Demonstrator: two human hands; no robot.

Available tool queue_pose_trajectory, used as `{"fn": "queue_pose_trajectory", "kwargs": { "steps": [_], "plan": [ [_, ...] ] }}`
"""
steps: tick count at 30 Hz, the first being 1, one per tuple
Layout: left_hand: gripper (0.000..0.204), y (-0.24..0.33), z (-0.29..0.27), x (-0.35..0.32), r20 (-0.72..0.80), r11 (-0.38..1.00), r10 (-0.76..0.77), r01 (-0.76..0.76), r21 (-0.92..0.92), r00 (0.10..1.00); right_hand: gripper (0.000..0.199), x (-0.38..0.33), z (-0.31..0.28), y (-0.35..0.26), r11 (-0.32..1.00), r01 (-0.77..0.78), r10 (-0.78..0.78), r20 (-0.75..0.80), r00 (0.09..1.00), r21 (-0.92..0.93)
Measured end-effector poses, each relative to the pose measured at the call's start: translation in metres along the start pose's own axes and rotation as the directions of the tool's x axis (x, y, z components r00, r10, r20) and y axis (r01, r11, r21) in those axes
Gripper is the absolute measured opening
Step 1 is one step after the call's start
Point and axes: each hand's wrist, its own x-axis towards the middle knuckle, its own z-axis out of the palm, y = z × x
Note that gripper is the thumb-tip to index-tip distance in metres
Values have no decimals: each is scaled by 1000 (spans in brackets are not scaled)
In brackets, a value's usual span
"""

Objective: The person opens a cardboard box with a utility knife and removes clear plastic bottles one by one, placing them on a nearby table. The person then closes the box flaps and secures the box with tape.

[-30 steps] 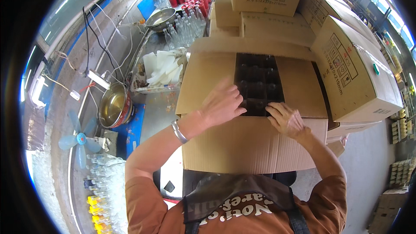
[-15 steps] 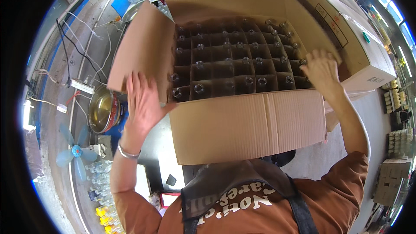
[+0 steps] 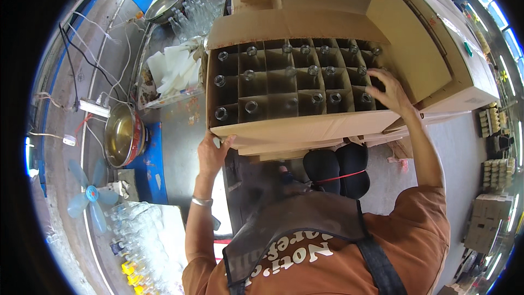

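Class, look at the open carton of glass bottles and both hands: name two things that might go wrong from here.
1. The left hand grips only the near bottom corner of the carton, which seems to overhang its support; it might tip and spill the glass bottles.
2. The right hand reaches among the dividers; fingers could knock bottle necks.

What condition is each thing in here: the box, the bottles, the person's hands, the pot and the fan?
Large brown cardboard box: open, flaps folded out, divider grid showing.
Clear glass bottles: upright in the cells, uncapped.
Left hand: gripping the box's near-left corner.
Right hand: fingers spread on the grid's right edge.
Round metal pot: uncovered, yellowish liquid inside.
Small blue fan: blades look still.
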Motion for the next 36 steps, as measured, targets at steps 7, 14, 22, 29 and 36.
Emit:
{"fn": "queue_pose_trajectory", "kwargs": {
  "steps": [7,14,22,29,36],
  "plan": [
    [55,109,-62,25,-15,888,454,-451,95,891,43,-11,5,-13,998,-65,67,168,984,-19],
    [41,103,-25,86,395,920,343,-390,43,852,52,17,21,-26,997,66,-55,240,969,-35],
    [36,120,0,103,407,915,402,-381,-135,821,54,47,44,-38,889,457,-432,361,826,20],
    [33,134,-35,102,-26,812,543,-533,-239,839,43,44,53,-51,917,397,-394,94,914,-17],
    [35,180,-155,38,-424,762,487,-609,-221,763,38,71,-47,-90,934,337,-352,-139,926,-117]
  ]
}}
